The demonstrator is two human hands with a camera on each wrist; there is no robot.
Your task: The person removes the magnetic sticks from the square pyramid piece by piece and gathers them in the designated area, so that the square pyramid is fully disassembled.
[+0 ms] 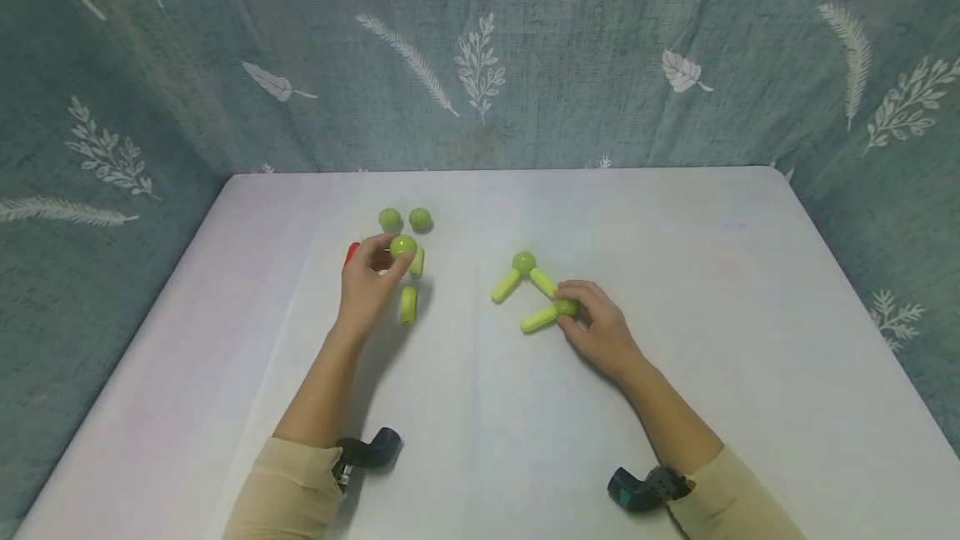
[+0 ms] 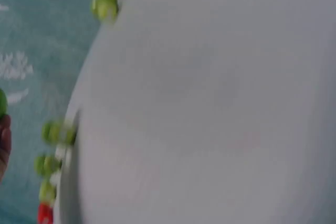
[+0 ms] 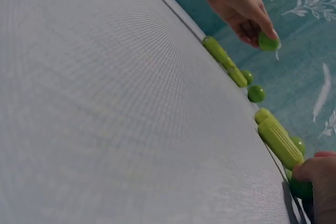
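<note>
Raised over the left side of the table, my left hand (image 1: 366, 286) pinches a shiny green ball (image 1: 403, 246) between thumb and fingers. The right wrist view also shows this ball (image 3: 269, 41) in the left fingertips. My right hand (image 1: 606, 333) grips a second green ball (image 1: 567, 307) at the corner of a small frame. From that ball a yellow-green stick (image 1: 538, 320) points left, and another stick (image 1: 542, 282) runs up to a green ball (image 1: 524, 262) at the top. A third stick (image 1: 506, 285) slants down from the top ball. My right fingers partly cover the held ball.
Two loose green balls (image 1: 389, 219) (image 1: 421, 219) lie beyond my left hand. Loose yellow-green sticks (image 1: 408, 305) (image 1: 417, 262) lie beside and below it. A red piece (image 1: 352, 252) is partly hidden behind the left fingers. Patterned cloth (image 1: 480, 57) hangs behind the white table (image 1: 750, 290).
</note>
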